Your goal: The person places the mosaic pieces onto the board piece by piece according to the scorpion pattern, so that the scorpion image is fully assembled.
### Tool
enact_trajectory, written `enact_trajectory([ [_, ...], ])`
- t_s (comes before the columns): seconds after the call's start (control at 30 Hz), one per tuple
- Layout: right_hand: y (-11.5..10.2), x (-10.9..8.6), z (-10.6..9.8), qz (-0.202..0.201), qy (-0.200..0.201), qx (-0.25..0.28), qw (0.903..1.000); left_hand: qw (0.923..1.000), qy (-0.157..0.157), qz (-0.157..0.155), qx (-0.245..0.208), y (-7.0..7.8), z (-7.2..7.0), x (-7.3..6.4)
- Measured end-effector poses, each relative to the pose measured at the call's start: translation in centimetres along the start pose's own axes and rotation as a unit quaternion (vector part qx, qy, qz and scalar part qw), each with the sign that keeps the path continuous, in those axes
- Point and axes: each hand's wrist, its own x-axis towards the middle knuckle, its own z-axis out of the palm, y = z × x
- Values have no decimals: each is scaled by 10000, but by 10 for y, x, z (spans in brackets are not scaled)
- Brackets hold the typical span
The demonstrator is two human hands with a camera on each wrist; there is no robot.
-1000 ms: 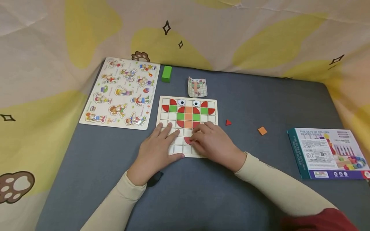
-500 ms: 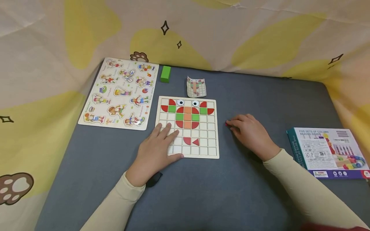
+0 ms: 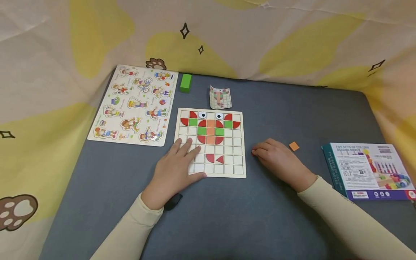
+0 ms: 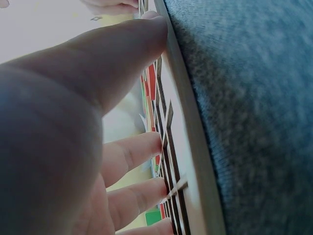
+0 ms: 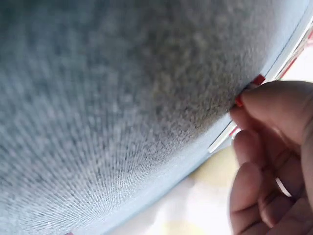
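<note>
A white grid board (image 3: pixel 238 169) lies on the table, with red, green and orange tiles and two eye tiles set in its cells. My left hand (image 3: pixel 172 166) rests with spread fingers on the board's lower left part, its thumb along the near edge. To the right of the board, my right hand (image 3: pixel 279 159) pinches a small red triangle tile (image 5: pixel 258 80) between thumb and fingertips, mostly hidden by them in the head view. Low on the board sit a red quarter-circle tile (image 3: pixel 210 158) and a red triangle (image 3: pixel 220 159) in neighbouring cells.
An orange square tile (image 3: pixel 294 146) lies just beyond my right hand. A boxed bead set (image 3: pixel 370 173) is at the right. Behind the board are a small pattern card (image 3: pixel 220 98) and a green block (image 3: pixel 185 83). A picture puzzle board (image 3: pixel 133 104) lies back left.
My right hand has left a red triangle on the board, moved right to another red triangle on the table, pinched it and drawn it slightly nearer. The left hand stays put.
</note>
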Motion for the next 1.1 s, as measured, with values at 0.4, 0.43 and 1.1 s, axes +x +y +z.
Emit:
enact_trajectory([
  [0.4,-19,3,6,834,180,-49,9963,10000,-48,-20,-25,-1,0,-2],
  [0.43,-20,4,6,1004,152,-5,9948,10000,-43,-22,-12,-1,0,-1],
  [1.1,-53,50,8,340,377,1013,9936,9999,34,50,135,-2,0,-1],
])
